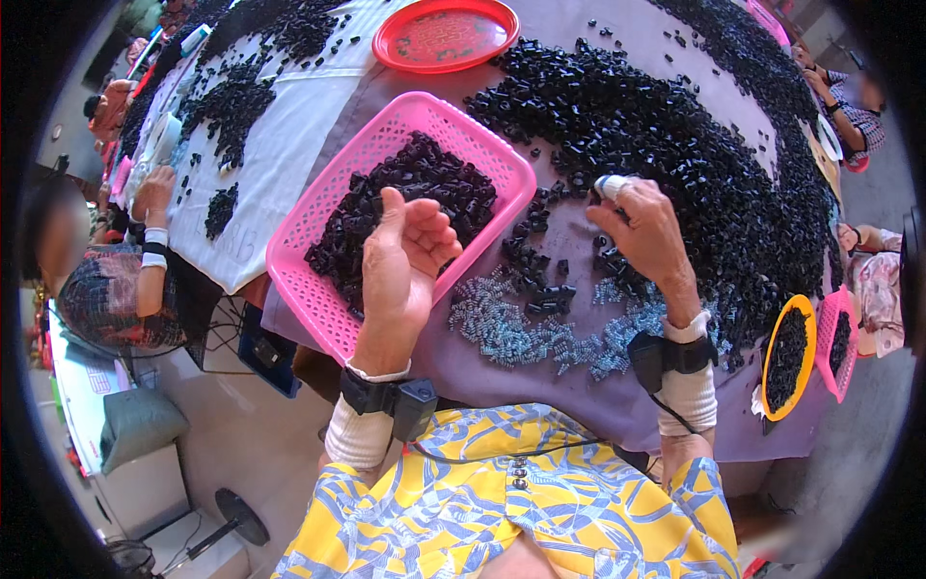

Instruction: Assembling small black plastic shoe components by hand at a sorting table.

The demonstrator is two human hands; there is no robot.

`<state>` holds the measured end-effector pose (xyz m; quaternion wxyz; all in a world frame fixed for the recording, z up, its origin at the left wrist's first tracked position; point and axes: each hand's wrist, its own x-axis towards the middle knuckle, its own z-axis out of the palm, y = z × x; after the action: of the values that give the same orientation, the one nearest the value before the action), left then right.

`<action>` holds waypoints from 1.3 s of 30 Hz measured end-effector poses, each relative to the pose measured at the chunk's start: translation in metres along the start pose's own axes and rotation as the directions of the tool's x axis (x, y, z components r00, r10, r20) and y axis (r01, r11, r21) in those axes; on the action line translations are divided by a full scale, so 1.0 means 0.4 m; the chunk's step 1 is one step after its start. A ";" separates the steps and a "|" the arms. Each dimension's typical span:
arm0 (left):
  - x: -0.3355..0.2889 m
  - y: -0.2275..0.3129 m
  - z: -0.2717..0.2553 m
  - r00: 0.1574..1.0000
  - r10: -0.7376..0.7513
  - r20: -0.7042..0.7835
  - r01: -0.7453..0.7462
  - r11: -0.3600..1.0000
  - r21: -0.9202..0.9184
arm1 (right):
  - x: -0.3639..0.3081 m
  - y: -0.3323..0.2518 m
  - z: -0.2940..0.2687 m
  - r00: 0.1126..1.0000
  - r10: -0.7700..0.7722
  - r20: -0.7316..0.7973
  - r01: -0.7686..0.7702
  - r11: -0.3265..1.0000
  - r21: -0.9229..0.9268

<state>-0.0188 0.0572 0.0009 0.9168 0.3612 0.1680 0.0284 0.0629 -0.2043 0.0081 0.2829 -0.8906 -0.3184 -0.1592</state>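
My left hand (pixel 410 253) hangs over the pink perforated basket (pixel 405 111), palm turned up, thumb out and fingers loosely bent, with nothing seen in it. Small black plastic pieces (pixel 434 174) lie heaped in the basket. To the right, my right hand (pixel 644 232) is over the table by the big spread of black pieces (pixel 579 96). White tape wraps one of its fingers. Its fingers are curled in toward the thumb; whatever is between their tips cannot be made out. Small clear bluish pieces (pixel 511 323) lie along the near table edge.
A red oval tray (pixel 444 37) sits at the far side. A yellow bowl (pixel 808 323) and another pink basket (pixel 831 372), both with black pieces, are at the right edge. People work at left (pixel 121 289) and right (pixel 861 111). A pedestal fan base (pixel 241 516) stands lower left.
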 end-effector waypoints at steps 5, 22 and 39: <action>-0.007 -0.018 0.048 0.993 -0.077 0.093 0.068 0.993 0.094 | 0.005 -0.007 0.051 0.978 0.004 0.209 0.023 0.992 -0.125; 0.011 -0.055 0.087 0.969 -0.158 0.191 0.124 0.976 0.180 | -0.015 -0.005 0.175 0.943 -0.149 0.297 0.215 0.955 -0.204; 0.008 -0.115 0.112 0.959 -0.187 0.211 0.099 0.924 0.370 | -0.038 -0.039 0.034 0.947 0.219 0.236 -0.308 0.831 0.463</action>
<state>-0.0040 -0.0055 -0.0002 0.8493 0.5087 0.0834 -0.1143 0.0427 -0.1936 -0.0035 0.4918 -0.8342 -0.2454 0.0459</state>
